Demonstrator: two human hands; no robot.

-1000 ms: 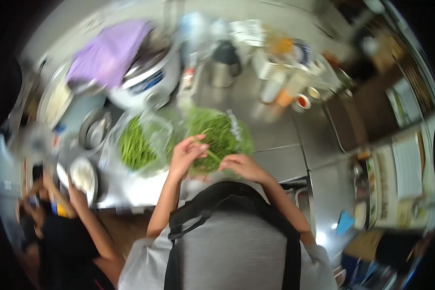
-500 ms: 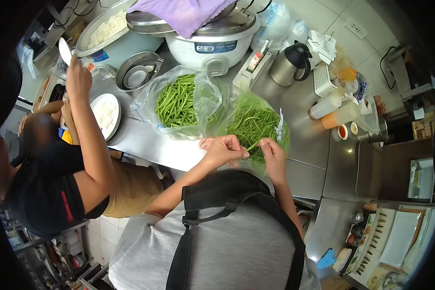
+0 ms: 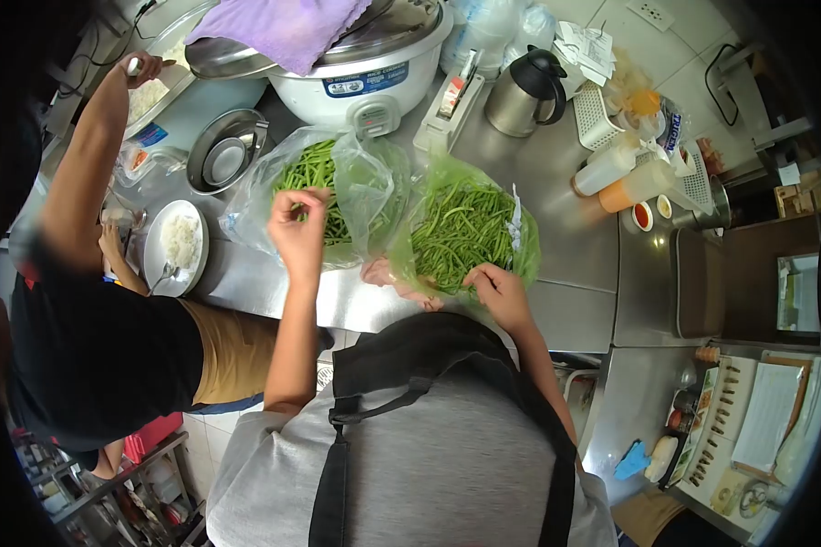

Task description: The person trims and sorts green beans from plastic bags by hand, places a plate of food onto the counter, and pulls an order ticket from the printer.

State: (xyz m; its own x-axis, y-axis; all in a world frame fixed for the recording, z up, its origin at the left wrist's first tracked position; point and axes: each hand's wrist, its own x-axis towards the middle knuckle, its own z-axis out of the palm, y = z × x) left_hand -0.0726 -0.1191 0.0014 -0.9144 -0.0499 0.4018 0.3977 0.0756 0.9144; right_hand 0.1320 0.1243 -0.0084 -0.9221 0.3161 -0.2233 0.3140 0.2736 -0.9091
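Desk (image 3: pixel 570 314) of shiny metal, seams showing, light-coloured tile wall (image 3: pixel 702 29) behind. Green bag (image 3: pixel 440 178) full of long green beans (image 3: pixel 461 235) sits on it, in front of the person; clear bag (image 3: pixel 383 187) with cut beans (image 3: pixel 316 169) just beside, left of the green bag.

Hands well apart. Right hand (image 3: pixel 500 294) at the near edge of the green bag, fingertips drawn together; cannot tell whether they grip a bean. Left hand (image 3: pixel 298 228) left of the green bag, over the clear bag, fingers curled toward the thumb; cannot tell if anything is pinched there.

Beyond the green bag, to its left: rice cooker (image 3: pixel 356 91), purple cloth (image 3: pixel 278 32) on top. Beyond and right of it: steel jug (image 3: pixel 523 96), then white basket (image 3: pixel 597 118), sauce bottles and two small cups of sauce. Far left of it: plate (image 3: pixel 201 242) of rice, a co-worker (image 3: pixel 109 346) in black standing close. Pale floor tiles (image 3: pixel 210 433) below the desk, left of the green bag.
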